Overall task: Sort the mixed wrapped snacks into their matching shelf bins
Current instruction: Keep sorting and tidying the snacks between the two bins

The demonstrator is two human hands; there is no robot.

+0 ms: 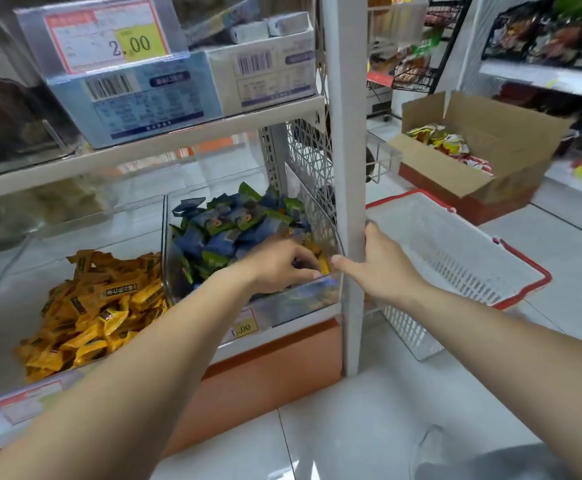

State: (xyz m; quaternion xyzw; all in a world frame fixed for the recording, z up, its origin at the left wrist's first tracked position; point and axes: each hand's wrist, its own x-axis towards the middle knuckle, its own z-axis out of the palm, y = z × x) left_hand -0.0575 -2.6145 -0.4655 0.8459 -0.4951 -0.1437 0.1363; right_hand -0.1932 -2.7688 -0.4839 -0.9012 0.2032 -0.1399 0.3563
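A clear shelf bin point(282, 303) on the bottom shelf holds a heap of blue and green wrapped snacks point(227, 230). My left hand point(279, 263) reaches into its right front corner and pinches a yellow wrapped snack point(324, 266) among them. The bin to the left point(12, 271) holds a pile of yellow wrapped snacks point(88, 313). My right hand point(379, 261) grips the white upright post point(346, 133) of the shelf, thumb in front and fingers behind.
A white basket with red rim point(456, 258) sits on the floor right of the post. Behind it is an open cardboard box point(473, 157) of red and yellow packets. Boxed goods and a 2.00 price tag point(106, 36) fill the upper shelf.
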